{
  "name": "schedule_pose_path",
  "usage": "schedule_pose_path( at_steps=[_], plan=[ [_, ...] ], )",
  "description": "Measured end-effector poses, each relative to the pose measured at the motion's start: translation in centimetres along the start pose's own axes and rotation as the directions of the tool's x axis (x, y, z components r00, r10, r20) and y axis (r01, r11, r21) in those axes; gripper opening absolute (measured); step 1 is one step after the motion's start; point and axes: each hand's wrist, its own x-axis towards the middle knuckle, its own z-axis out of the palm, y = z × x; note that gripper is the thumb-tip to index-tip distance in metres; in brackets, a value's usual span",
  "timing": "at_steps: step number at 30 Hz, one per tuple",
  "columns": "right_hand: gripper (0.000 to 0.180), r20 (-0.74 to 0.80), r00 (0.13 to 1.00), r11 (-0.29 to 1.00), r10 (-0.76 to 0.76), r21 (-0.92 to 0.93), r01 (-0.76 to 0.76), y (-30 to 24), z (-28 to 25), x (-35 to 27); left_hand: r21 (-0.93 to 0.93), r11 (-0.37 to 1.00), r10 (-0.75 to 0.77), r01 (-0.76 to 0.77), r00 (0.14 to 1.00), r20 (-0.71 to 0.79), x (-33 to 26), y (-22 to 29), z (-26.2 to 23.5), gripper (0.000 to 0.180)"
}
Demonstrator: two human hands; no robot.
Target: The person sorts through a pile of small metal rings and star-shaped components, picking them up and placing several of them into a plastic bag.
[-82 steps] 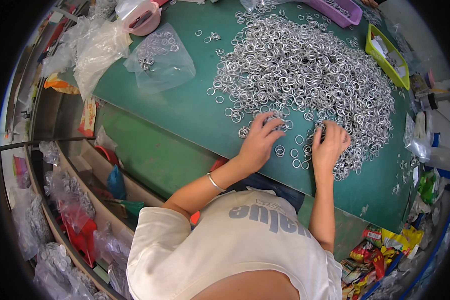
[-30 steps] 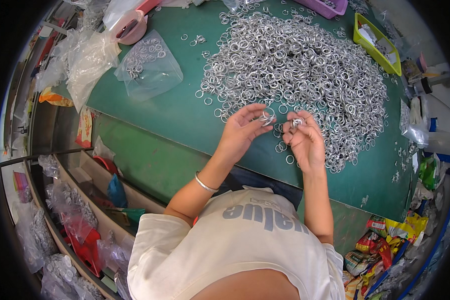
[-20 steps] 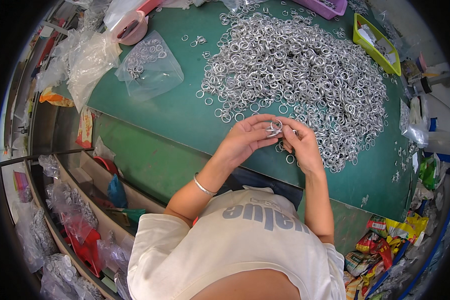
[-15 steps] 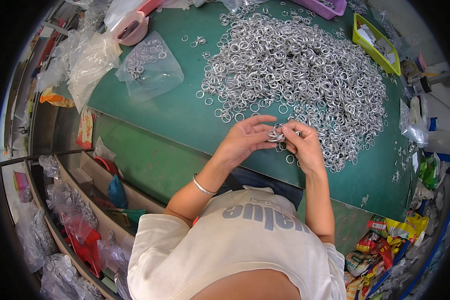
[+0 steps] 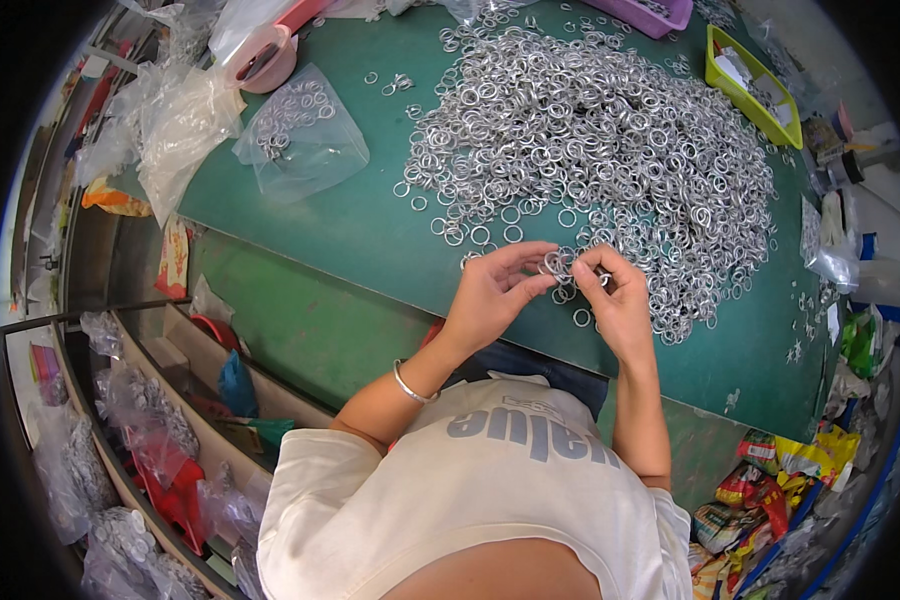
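A wide heap of silver metal rings covers much of the green table. At the heap's near edge my left hand, with a bangle on its wrist, is closed on a few metal rings between thumb and fingertips. Facing it, my right hand is pinched, with a ring showing by its thumb and forefinger. The two hands' fingertips nearly meet, so how the rings sit between them is partly hidden.
Left on the table lies a clear bag holding rings, near a pink scoop. A yellow-green basket and a purple tray stand beyond the heap. Cardboard compartments with bags are at lower left; colourful packets at lower right.
My left hand has turned a little and its fingers have curled in more. The rings at the fingertips now stand more upright, and my right hand has shifted slightly right.
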Motion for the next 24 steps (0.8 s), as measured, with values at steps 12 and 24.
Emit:
schedule_pose_path(
  at_steps=[12,24],
  plan=[
    [0.013,0.115,0.96,0.948,0.255,0.168,-0.272,0.2,-0.2,-0.3,-0.029,1.0,0.01,-0.011,0.999,-0.046,0.0,-0.3,0.7,0.023],
    [0.007,-0.01,0.995,0.976,-0.095,-0.198,0.092,-2.1,0.5,-1.0,0.396,0.892,0.288,-0.217,0.949,-0.128,-0.5,0.2,1.9,0.016]
  ],
)
